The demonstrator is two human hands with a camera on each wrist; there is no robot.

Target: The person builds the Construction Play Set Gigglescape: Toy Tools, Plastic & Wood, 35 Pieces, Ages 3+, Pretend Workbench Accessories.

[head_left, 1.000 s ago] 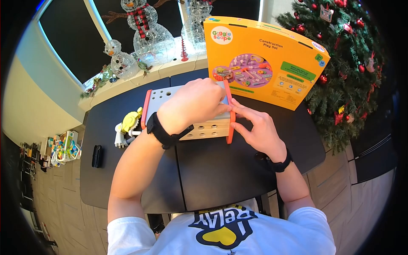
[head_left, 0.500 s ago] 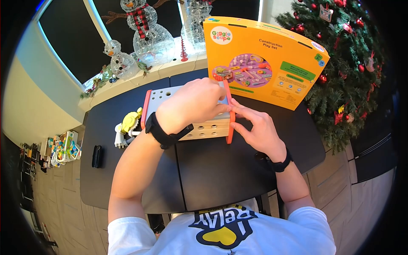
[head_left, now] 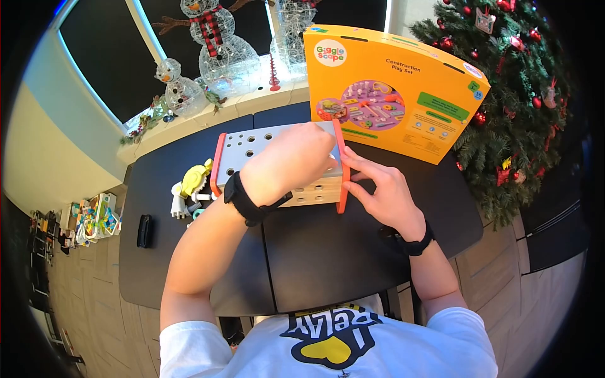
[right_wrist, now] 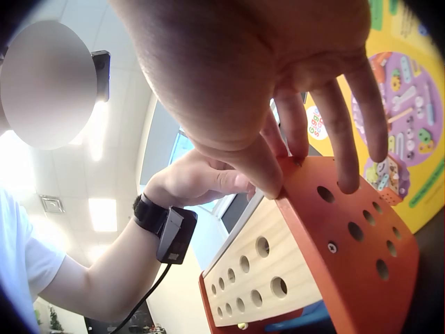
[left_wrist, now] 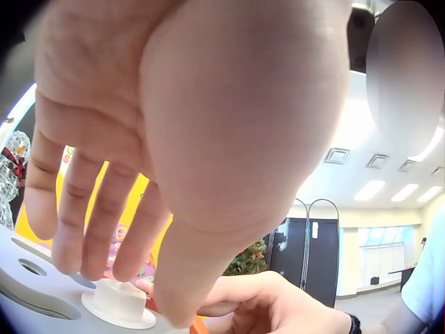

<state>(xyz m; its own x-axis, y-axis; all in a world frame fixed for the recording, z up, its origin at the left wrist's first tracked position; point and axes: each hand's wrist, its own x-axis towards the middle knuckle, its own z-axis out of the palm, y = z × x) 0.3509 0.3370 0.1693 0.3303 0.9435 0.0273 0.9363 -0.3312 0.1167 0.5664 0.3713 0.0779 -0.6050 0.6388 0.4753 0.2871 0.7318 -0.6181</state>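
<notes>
Well, on the dark bench [head_left: 334,258] sits a holed toy box [head_left: 236,148], a yellow carton [head_left: 391,66] behind it, a Christmas tree [head_left: 504,113] beyond its right end. From the left wrist, the left hand's [left_wrist: 181,139] fingers pinch a white peg [left_wrist: 115,306] atop it. From the right, the right hand's [right_wrist: 271,76] extended fingers touch its red end panel [right_wrist: 348,240]; something blue [right_wrist: 302,321] shows underneath.

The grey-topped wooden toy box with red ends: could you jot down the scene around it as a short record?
Main thing: grey-topped wooden toy box, on black table
Left hand: fingers at white round plastic piece; grip unclear
Right hand: fingers touching red end panel
Behind, to the right: yellow cardboard box, standing
Left: yellow-and-white toy pieces
</notes>
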